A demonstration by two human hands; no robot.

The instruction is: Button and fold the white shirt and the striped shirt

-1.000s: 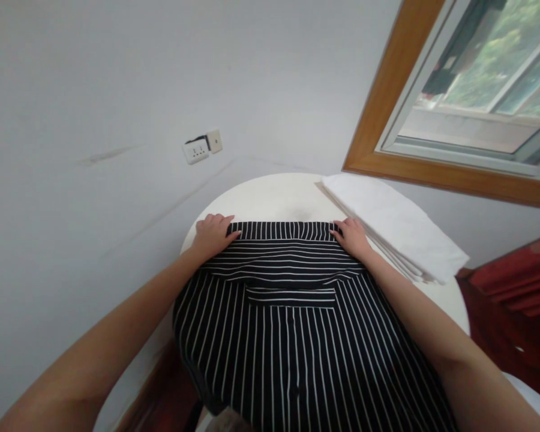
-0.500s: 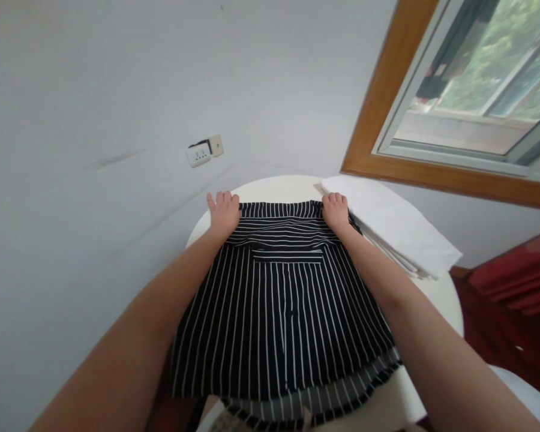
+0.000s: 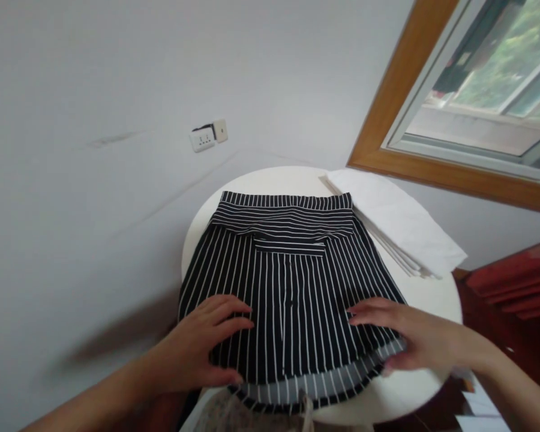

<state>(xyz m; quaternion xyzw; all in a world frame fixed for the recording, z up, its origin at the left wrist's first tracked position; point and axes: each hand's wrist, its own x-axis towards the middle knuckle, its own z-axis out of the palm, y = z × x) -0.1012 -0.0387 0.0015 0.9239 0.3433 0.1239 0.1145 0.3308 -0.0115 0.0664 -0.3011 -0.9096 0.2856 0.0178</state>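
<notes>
A black skirt with white stripes (image 3: 292, 282) lies spread on a round white table (image 3: 432, 306), its waistband at the far side. The lower hem hangs over the near edge and shows its grey inner side. My left hand (image 3: 207, 342) is over the skirt's lower left part, thumb and fingers apart, holding nothing. Over the lower right part is my right hand (image 3: 400, 333), likewise spread and holding nothing. Whether the fingertips touch the cloth, I cannot tell.
Folded white cloth (image 3: 396, 219) rests on the table to the right of the skirt. Behind the table stands a white wall with a socket (image 3: 203, 139). A wood-framed window (image 3: 454, 171) is at the upper right, and red fabric (image 3: 517, 279) is beyond the table.
Both hands have let go of the waistband corners and come back toward me, to the lower part of the skirt. The waistband now lies flat and uncovered.
</notes>
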